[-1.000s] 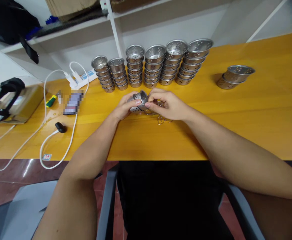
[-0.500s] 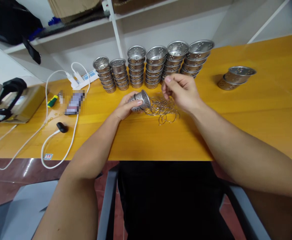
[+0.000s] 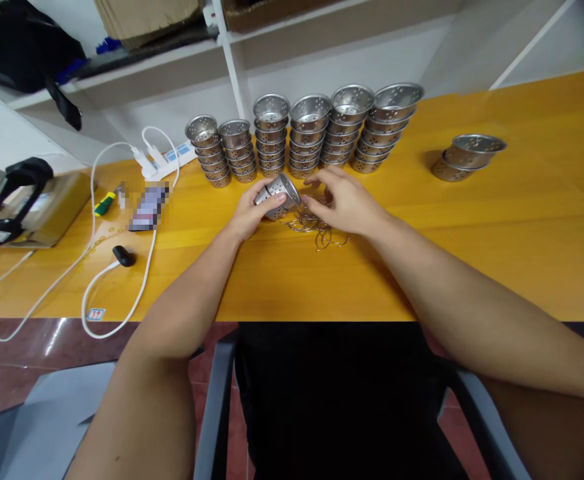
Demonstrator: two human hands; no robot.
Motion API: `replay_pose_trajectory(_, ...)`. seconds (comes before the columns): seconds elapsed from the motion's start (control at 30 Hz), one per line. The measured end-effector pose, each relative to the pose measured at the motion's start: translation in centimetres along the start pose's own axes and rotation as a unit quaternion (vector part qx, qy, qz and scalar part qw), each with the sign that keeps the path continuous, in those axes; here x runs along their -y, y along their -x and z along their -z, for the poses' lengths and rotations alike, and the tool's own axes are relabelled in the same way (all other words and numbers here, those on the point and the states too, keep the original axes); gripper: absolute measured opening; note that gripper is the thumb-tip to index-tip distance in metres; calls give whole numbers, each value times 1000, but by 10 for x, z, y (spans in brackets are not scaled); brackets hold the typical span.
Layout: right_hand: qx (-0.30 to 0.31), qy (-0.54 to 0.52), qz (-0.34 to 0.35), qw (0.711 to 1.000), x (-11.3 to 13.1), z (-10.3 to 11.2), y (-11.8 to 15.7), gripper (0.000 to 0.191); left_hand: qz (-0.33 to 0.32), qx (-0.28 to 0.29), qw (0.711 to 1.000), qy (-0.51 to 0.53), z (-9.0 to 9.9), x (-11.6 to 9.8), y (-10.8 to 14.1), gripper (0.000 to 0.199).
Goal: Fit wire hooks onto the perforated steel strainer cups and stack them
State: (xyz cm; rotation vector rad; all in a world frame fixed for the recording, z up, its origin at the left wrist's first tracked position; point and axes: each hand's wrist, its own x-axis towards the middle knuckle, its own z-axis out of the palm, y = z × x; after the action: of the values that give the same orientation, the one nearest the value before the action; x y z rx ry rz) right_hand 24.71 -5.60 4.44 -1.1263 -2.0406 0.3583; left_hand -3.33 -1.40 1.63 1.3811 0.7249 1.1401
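Holding metal cups (image 3: 276, 189) in left hand (image 3: 249, 212), right hand (image 3: 348, 201) back beside them

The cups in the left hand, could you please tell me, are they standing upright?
No, the left hand holds the cups tilted, their open end toward the right hand.

"What stands along the back of the desk (image 3: 282, 283)?"

"I see six stacks of cups (image 3: 307, 138) in a row, before the shelf unit (image 3: 230, 63). A shorter stack (image 3: 465, 159) sits well apart to their right."

"And nearer?"

"Wires (image 3: 306, 225) lie before the row. The held cups (image 3: 285, 188) are between my two hands (image 3: 252, 210). Further left I have the phone (image 3: 148, 208), before the power strip (image 3: 185, 153)."
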Motion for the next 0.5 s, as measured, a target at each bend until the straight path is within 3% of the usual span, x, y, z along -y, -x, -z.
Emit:
replay_pose_trajectory(0.13, 21, -99, 84, 991, 5, -6, 2, 75, -21, 14, 1000, 6, -3, -4, 1, 81)
replay_pose_trajectory(0.27, 17, -167, 76, 983, 6, -19, 4, 100, -26, 2, 1000, 8, -8, -7, 4, 81)
replay_pose_trajectory(0.37, -53, -182, 12, 982, 7, -29, 4, 93, -15, -41, 999, 18, -12, -8, 5, 87)
replay_pose_trajectory(0.5, -32, -255, -46, 965, 14, -38, 5, 82, -1, -83, 995, 52, -18, -11, 7, 91)
